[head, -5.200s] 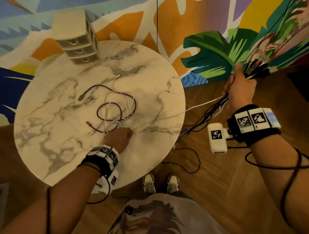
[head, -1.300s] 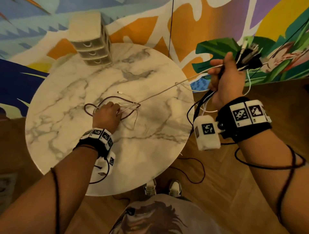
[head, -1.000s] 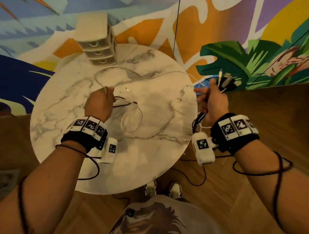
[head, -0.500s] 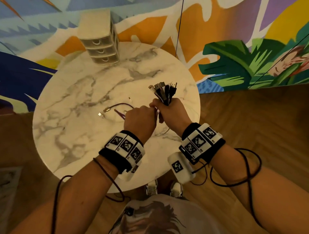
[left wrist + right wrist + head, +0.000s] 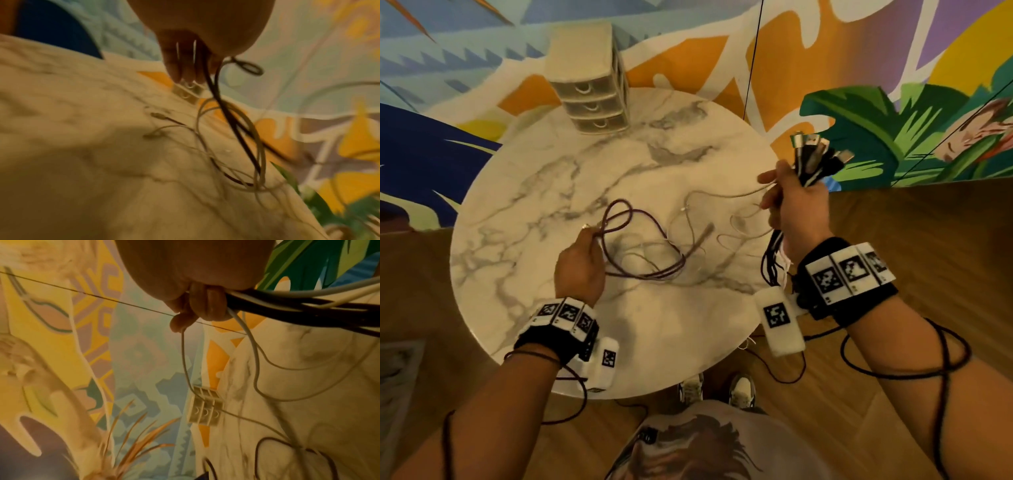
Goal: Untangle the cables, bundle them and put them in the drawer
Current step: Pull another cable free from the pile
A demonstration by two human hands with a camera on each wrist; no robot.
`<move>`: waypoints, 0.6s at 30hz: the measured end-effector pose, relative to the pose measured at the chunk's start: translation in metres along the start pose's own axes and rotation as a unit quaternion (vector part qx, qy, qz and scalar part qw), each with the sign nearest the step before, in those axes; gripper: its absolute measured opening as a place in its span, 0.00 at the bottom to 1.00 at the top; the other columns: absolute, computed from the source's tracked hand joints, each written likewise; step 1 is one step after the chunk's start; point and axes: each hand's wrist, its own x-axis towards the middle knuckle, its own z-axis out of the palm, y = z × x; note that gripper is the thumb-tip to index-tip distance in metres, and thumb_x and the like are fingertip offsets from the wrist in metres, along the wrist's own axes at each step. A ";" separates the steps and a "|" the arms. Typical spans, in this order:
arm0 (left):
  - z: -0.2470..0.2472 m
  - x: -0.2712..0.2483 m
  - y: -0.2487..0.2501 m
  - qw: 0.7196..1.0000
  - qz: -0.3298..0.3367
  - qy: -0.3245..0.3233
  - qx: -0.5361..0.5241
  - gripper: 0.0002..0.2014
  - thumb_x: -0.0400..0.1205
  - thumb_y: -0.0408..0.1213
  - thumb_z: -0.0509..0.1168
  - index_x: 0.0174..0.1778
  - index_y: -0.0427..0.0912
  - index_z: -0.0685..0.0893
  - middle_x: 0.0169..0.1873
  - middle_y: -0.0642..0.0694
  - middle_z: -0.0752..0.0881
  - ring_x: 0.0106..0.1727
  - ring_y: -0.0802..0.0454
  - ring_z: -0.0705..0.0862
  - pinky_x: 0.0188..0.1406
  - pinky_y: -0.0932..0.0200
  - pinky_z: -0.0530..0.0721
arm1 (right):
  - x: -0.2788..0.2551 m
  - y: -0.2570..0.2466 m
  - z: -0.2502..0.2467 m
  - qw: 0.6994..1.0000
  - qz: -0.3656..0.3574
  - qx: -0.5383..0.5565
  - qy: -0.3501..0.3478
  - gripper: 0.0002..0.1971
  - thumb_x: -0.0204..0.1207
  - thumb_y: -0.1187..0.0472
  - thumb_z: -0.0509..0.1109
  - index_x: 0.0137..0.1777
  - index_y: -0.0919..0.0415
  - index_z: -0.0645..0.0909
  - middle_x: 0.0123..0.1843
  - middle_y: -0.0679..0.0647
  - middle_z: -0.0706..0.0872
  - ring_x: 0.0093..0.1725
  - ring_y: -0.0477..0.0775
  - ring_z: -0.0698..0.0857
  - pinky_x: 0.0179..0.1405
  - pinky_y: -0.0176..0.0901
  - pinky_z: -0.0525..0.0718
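My right hand (image 5: 796, 205) grips a thick bundle of black and white cables (image 5: 816, 161) at the table's right edge, plug ends sticking up, the rest hanging down past the wrist. A thin white cable (image 5: 722, 195) runs from that hand onto the table. My left hand (image 5: 580, 263) pinches a loop of the maroon cable (image 5: 654, 270), lifted a little over the middle of the round marble table (image 5: 517, 212). More white cable (image 5: 259, 146) tangles with the maroon one (image 5: 232, 126). The small three-drawer unit (image 5: 587, 89) stands at the table's far edge, drawers shut.
A colourful mural wall rises behind the table. Wooden floor lies to the right and left. A black cord (image 5: 784, 370) trails on the floor near my shoes (image 5: 717, 390). Sensor leads wrap both forearms.
The hands, close together half a second ago, have drawn apart: the right went right with the bundle, the left went left holding the maroon cable, which now spreads across the table.
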 end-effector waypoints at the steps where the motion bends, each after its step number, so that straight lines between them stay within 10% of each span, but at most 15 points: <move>1: 0.004 0.002 -0.018 0.996 -0.074 -0.048 0.013 0.13 0.85 0.36 0.54 0.60 0.39 0.81 0.45 0.29 0.86 0.46 0.30 0.84 0.45 0.43 0.83 | 0.003 -0.004 -0.004 1.000 0.006 0.013 0.006 0.20 0.85 0.55 0.60 0.32 0.60 0.81 0.16 0.48 0.76 0.13 0.44 0.65 0.15 0.33 0.60; 6: 0.021 0.000 -0.066 0.914 -0.290 -0.278 0.052 0.21 0.82 0.42 0.61 0.68 0.36 0.71 0.55 0.27 0.83 0.52 0.31 0.84 0.53 0.44 0.82 | 0.008 -0.015 -0.007 0.999 0.007 0.036 0.006 0.20 0.85 0.54 0.60 0.32 0.59 0.77 0.18 0.50 0.79 0.14 0.45 0.65 0.15 0.33 0.59; 9: 0.016 0.007 -0.025 0.972 -0.146 -0.176 0.058 0.28 0.80 0.42 0.66 0.74 0.38 0.68 0.66 0.30 0.74 0.64 0.33 0.77 0.65 0.43 0.76 | 0.005 -0.013 -0.001 0.999 0.015 0.032 -0.005 0.19 0.85 0.53 0.60 0.32 0.59 0.77 0.21 0.53 0.79 0.15 0.45 0.67 0.15 0.33 0.61; 12: 0.012 0.004 0.049 0.984 0.022 -0.129 -0.121 0.29 0.77 0.36 0.71 0.73 0.42 0.71 0.64 0.41 0.75 0.53 0.46 0.80 0.59 0.52 0.78 | 0.002 -0.011 0.005 0.999 0.025 0.036 -0.013 0.19 0.84 0.53 0.60 0.32 0.60 0.77 0.22 0.54 0.78 0.14 0.43 0.68 0.15 0.32 0.62; 15: 0.031 -0.009 0.105 0.952 0.070 -0.242 -0.172 0.33 0.77 0.44 0.71 0.77 0.50 0.65 0.64 0.51 0.75 0.47 0.55 0.80 0.51 0.60 0.78 | 0.001 -0.011 0.008 0.998 0.033 0.047 -0.026 0.20 0.85 0.53 0.60 0.31 0.60 0.76 0.19 0.52 0.77 0.13 0.43 0.66 0.15 0.32 0.60; 18: 0.066 -0.023 0.113 0.904 -0.011 -0.382 -0.193 0.15 0.80 0.42 0.67 0.62 0.44 0.79 0.51 0.45 0.84 0.32 0.53 0.82 0.30 0.61 0.80 | 0.001 -0.014 0.008 0.997 0.035 0.060 -0.027 0.19 0.85 0.53 0.60 0.32 0.60 0.76 0.18 0.51 0.78 0.13 0.44 0.64 0.15 0.32 0.59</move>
